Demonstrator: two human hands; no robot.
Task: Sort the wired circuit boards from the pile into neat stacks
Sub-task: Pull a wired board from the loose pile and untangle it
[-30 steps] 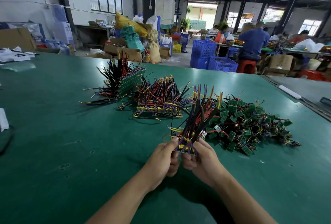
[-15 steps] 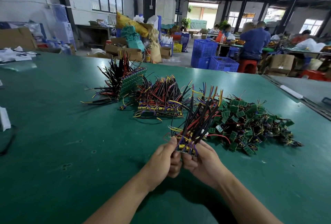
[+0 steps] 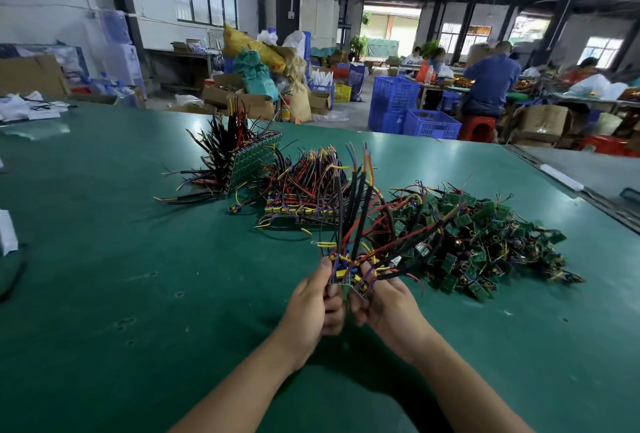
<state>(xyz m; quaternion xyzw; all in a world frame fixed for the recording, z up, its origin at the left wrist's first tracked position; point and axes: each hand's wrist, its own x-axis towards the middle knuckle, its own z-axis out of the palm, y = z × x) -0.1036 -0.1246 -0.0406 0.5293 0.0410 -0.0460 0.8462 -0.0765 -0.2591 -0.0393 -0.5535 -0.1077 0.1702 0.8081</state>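
My left hand (image 3: 313,306) and my right hand (image 3: 384,304) together grip a small bunch of wired circuit boards (image 3: 349,270) just above the green table (image 3: 138,294). Its black, red, yellow and purple wires fan upward. To the right lies a loose pile of small green wired boards (image 3: 485,242). Beyond my hands sits a flat stack of boards (image 3: 304,197) with wires standing up. Left of that, another stack (image 3: 249,162) leans on its edge, its black wires pointing left.
White bags and paper (image 3: 27,107) lie at the table's far left, and a white object (image 3: 7,231) sits at the left edge. Blue crates (image 3: 415,114), cardboard boxes and sacks stand past the table. People sit working at a bench at the back right.
The bunch in my hands has tilted more upright, and its wires have spread wider. Both hands stay in nearly the same place.
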